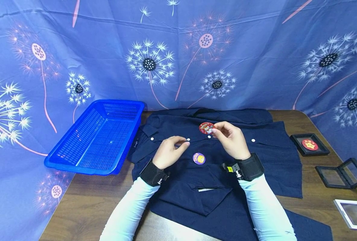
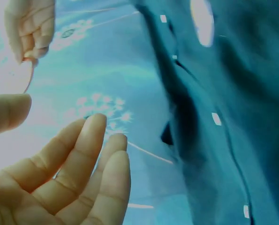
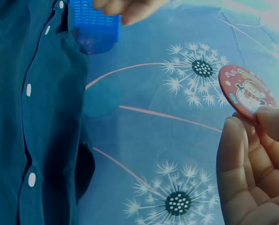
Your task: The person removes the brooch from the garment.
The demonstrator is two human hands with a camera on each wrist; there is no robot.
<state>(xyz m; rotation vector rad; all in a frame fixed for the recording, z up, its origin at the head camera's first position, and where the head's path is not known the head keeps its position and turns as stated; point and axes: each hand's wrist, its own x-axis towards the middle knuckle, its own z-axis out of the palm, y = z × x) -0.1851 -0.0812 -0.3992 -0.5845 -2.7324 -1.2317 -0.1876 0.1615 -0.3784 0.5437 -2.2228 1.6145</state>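
Table | basket, frames flank shirt | right hand pinches red badge | left hand relaxed

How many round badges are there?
3: a red badge in the right hand, a purple badge on the dark shirt, and a red-yellow badge in a black frame. Others may be hidden.

We wore a pale blue left sleeve and a matching right sleeve, both creased, the right bearing a small dark mark. A broad black left wristband and right wristband carried small silvery fittings, the right also a yellow patch.
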